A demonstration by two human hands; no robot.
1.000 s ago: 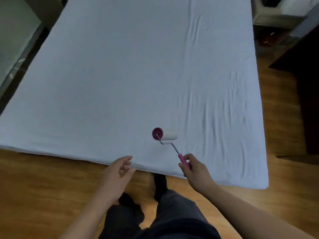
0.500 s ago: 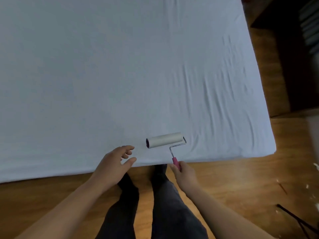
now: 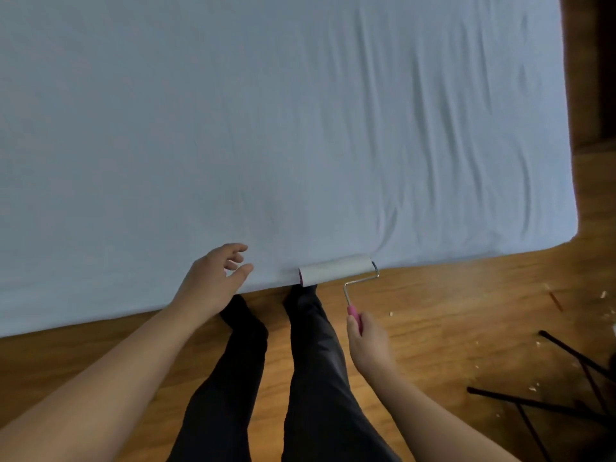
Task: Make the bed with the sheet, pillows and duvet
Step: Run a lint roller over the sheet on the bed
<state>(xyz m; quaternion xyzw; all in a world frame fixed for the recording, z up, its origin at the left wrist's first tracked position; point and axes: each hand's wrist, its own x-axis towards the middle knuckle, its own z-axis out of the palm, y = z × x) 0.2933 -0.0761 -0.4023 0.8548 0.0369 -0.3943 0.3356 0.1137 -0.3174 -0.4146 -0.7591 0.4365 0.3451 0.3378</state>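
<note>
A pale blue-white sheet (image 3: 266,128) covers the whole bed, with long creases toward its right side. My right hand (image 3: 368,341) grips the pink handle of a lint roller (image 3: 336,270), whose white roll lies across the sheet's near edge. My left hand (image 3: 213,278) hovers over that same edge to the left of the roller, fingers loosely spread and holding nothing. No pillows or duvet are in view.
Wooden floor (image 3: 466,311) runs along the bed's near side, where my dark-trousered legs (image 3: 310,361) stand. Thin black rods (image 3: 566,378) and small pale scraps lie on the floor at the lower right. Dark furniture (image 3: 596,61) stands beyond the bed's right edge.
The roller has been drawn back from the sheet's inner area to its near edge. My right hand has pulled back over the floor. The view has shifted nearer and rightward.
</note>
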